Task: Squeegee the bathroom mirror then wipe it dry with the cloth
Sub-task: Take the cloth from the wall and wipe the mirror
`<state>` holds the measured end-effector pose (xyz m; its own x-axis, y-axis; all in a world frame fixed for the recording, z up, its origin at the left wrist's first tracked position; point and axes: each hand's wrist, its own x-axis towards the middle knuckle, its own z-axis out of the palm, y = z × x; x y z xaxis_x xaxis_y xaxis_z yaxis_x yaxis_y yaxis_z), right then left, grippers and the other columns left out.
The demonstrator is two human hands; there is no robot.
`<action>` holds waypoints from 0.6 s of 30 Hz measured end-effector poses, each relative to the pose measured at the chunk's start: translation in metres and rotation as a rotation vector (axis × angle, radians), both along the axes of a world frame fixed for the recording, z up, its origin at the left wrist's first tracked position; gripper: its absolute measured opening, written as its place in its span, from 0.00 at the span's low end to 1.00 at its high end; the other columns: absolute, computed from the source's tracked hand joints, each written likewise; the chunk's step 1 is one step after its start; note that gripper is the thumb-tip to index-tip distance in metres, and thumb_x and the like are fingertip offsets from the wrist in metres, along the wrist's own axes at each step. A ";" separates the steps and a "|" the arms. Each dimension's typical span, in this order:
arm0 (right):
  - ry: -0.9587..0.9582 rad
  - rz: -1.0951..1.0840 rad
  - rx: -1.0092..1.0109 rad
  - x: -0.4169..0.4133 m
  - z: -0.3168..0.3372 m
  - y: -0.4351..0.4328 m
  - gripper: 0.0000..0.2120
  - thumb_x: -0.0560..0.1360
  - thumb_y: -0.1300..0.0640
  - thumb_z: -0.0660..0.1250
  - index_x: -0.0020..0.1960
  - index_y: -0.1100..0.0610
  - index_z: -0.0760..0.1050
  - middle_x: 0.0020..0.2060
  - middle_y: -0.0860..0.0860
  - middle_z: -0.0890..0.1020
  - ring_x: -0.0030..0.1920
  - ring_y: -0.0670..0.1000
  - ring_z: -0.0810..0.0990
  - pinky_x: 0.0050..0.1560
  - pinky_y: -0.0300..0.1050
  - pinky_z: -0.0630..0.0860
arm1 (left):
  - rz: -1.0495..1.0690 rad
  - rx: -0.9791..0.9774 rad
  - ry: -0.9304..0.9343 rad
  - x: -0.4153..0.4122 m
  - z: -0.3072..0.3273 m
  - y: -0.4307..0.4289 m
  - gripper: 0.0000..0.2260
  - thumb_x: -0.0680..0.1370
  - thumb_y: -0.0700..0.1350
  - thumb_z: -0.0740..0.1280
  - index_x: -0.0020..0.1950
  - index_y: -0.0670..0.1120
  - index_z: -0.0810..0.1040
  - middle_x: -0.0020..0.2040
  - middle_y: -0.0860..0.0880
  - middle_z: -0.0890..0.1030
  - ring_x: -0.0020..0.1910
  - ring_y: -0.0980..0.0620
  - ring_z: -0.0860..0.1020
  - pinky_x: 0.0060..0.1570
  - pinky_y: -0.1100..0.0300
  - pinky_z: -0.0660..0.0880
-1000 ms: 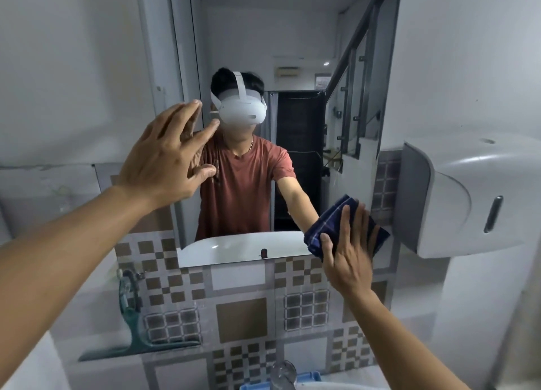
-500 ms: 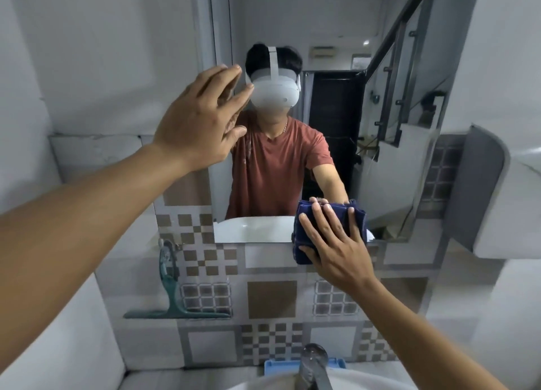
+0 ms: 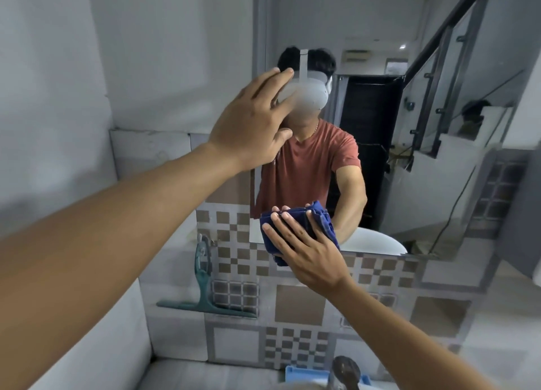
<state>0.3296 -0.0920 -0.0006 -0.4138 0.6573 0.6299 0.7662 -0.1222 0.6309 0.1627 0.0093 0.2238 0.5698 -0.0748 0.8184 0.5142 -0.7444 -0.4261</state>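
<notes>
The bathroom mirror [image 3: 439, 143] hangs on the wall ahead and reflects a person in a red shirt. My right hand [image 3: 310, 249] presses a folded dark blue cloth [image 3: 319, 218] flat against the mirror's lower left corner, fingers spread over it. My left hand [image 3: 254, 123] rests with fingers apart against the mirror's left edge, higher up, holding nothing. A teal squeegee [image 3: 205, 287] hangs on the tiled wall below and left of the mirror, away from both hands.
Patterned grey and brown tiles [image 3: 298, 304] cover the wall under the mirror. A metal tap [image 3: 345, 372] and a blue tray [image 3: 304, 375] sit at the bottom edge. A grey wall-mounted unit [image 3: 527, 208] juts out at the right.
My right hand has slid the cloth leftward along the mirror's bottom edge toward the lower left corner. My left hand has stayed planted by the mirror's left edge.
</notes>
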 end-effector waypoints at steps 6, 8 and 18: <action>-0.001 0.071 -0.085 -0.025 0.005 0.021 0.30 0.80 0.56 0.55 0.81 0.58 0.56 0.80 0.56 0.60 0.81 0.56 0.55 0.78 0.62 0.50 | -0.007 -0.011 0.001 0.000 0.000 0.000 0.29 0.77 0.52 0.68 0.76 0.43 0.69 0.77 0.40 0.66 0.76 0.39 0.63 0.73 0.44 0.66; -0.021 0.082 -0.114 -0.034 0.007 0.027 0.31 0.78 0.57 0.57 0.80 0.60 0.58 0.79 0.56 0.63 0.80 0.56 0.58 0.79 0.61 0.49 | -0.013 -0.015 0.009 -0.001 0.000 0.000 0.29 0.77 0.52 0.69 0.76 0.43 0.70 0.77 0.39 0.67 0.76 0.39 0.64 0.73 0.44 0.66; 0.477 0.373 -0.502 -0.081 0.018 0.001 0.19 0.83 0.60 0.55 0.72 0.60 0.69 0.72 0.56 0.73 0.72 0.51 0.71 0.76 0.51 0.63 | -0.101 -0.076 0.072 -0.020 0.006 -0.010 0.24 0.78 0.47 0.69 0.73 0.44 0.73 0.75 0.40 0.68 0.75 0.41 0.66 0.70 0.45 0.71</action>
